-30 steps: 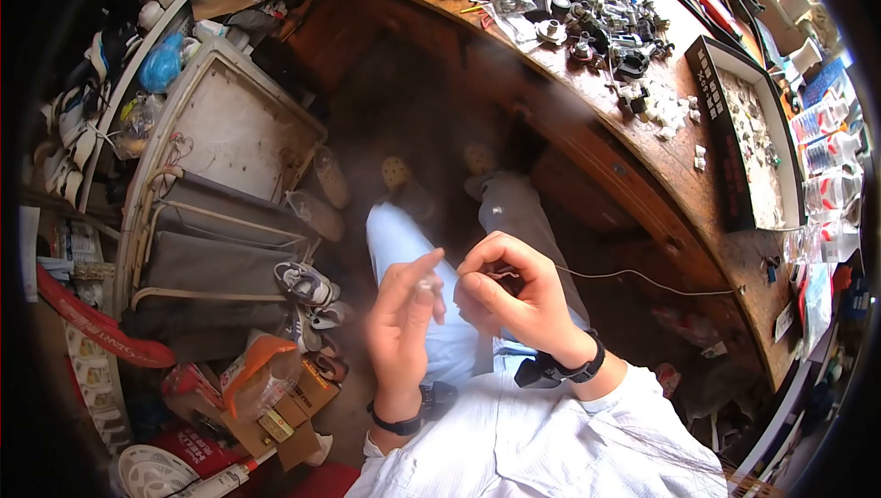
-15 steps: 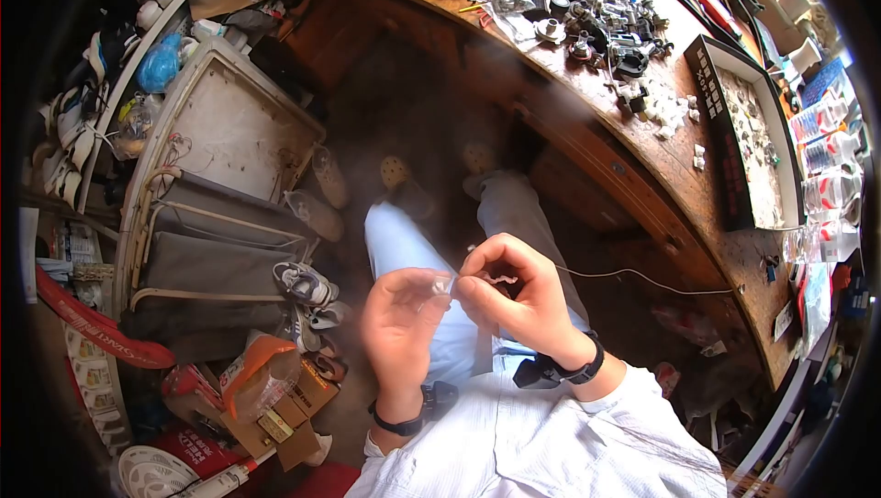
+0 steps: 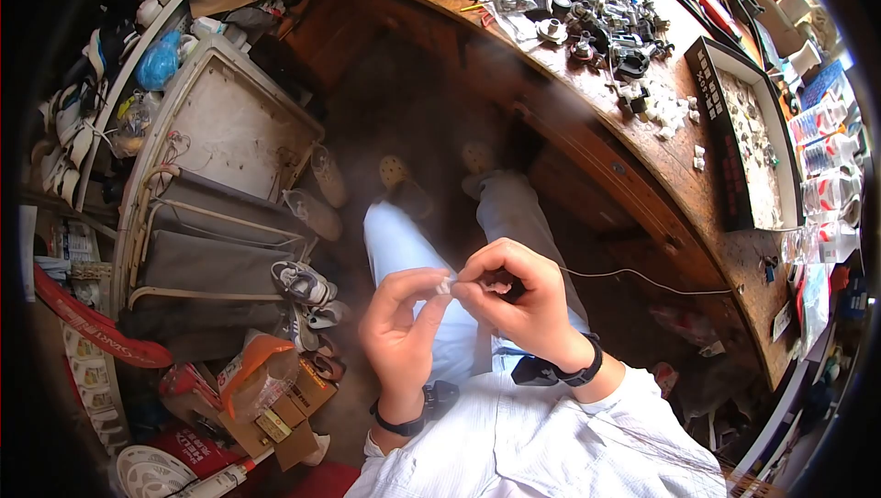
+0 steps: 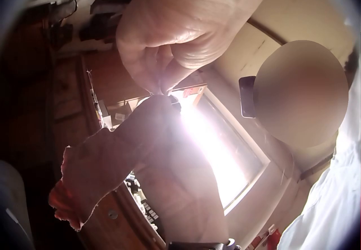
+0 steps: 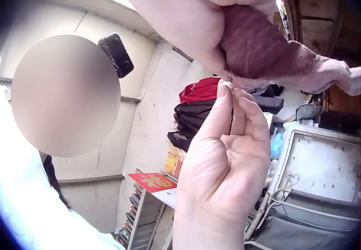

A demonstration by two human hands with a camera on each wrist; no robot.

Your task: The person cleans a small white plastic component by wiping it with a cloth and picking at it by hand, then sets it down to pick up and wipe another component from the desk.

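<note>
In the head view the left hand (image 3: 402, 325) pinches a small white piece (image 3: 444, 286) between thumb and fingertips, above the lap. Right beside it, fingertips meeting, the right hand (image 3: 525, 296) grips a crumpled pinkish cloth (image 3: 498, 286), part of which shows inside its curled fingers. The right wrist view shows the cloth (image 5: 268, 47) hanging out of the right hand (image 5: 186, 13), and the white piece (image 5: 227, 84) at the fingertips of the left hand (image 5: 223, 159). From the left wrist, the cloth (image 4: 93, 176) trails with a ragged edge; the small piece is mostly hidden there.
A wooden workbench (image 3: 642, 163) curves along the right, bearing a pile of metal and black parts (image 3: 596, 25), white pieces (image 3: 668, 112) and a black-sided box (image 3: 725, 145). A folding chair (image 3: 216, 273), shoes (image 3: 307, 284) and an open cardboard box (image 3: 298, 406) stand at the left.
The left hand, spread and blurred a second ago, has closed its fingertips on the white piece and come up against the right hand. The right hand has stayed nearly in place.
</note>
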